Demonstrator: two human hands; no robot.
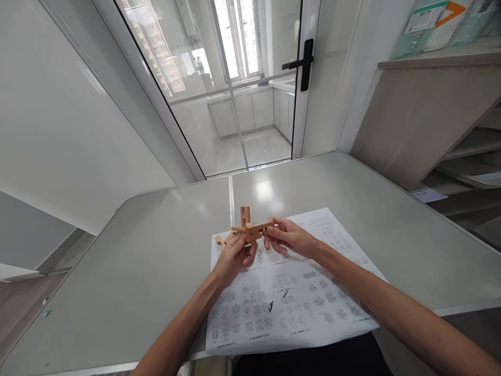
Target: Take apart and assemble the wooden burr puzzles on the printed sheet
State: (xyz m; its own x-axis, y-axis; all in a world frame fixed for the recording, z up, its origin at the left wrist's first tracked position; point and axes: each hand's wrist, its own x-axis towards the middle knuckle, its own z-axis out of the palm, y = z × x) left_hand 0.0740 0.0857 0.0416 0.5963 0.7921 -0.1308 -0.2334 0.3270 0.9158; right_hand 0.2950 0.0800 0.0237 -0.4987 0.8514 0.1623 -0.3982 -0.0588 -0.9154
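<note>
With fingers (278,234) of left hand (233,255) and right hand (294,238), grips seemingly part-joined wooden pieces (255,231), leaving loose blocks (219,240) unfitted.

Bare forearms (183,326), black garment (313,357) (partly visible)

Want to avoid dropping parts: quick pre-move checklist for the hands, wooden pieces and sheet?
1. Left hand gripping wooden assembly: ok, fingers hold its near side.
2. Right hand gripping it: ok, fingers on its right end.
3. Mark on upright piece in view: ok, dark mark near its top.
4. Joints fully seated: cannot tell, too small and partly covered by fingers.
5. Loose wooden pieces on hand: ok, beside the left hand, partly hidden.
6. Diagram sheet fully readable: not ok, hands and right forearm cover parts.
</note>
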